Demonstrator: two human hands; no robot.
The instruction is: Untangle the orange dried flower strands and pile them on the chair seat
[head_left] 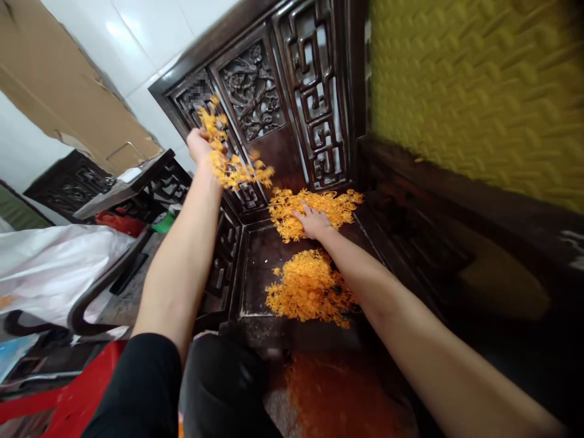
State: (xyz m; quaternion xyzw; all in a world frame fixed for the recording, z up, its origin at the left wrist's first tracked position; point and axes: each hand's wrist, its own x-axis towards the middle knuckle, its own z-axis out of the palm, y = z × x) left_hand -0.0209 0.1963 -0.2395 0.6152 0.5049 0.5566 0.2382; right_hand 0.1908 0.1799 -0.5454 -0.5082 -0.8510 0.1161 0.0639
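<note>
Two hands: both ours, bare, working over a dark carved wooden bench.
Left hand: raised by the carved backrest, clenched on a bunch of orange shreds; loose strands are dropping from it.
Right hand: flat, fingers spread, palm down on the far pile of orange shreds; we can't tell if it grips any.
Far pile: sits at the back of the seat, touching the base of the lattice backrest.
Near pile: same shreds, on the seat closer to us, just left of our right forearm, apart from the far pile.
Yellow woven mat: leans upright at right, beside the backrest.
White plastic sheet: lies off to the left of the bench.
Red plastic item: bottom left, near our black sleeve.
</note>
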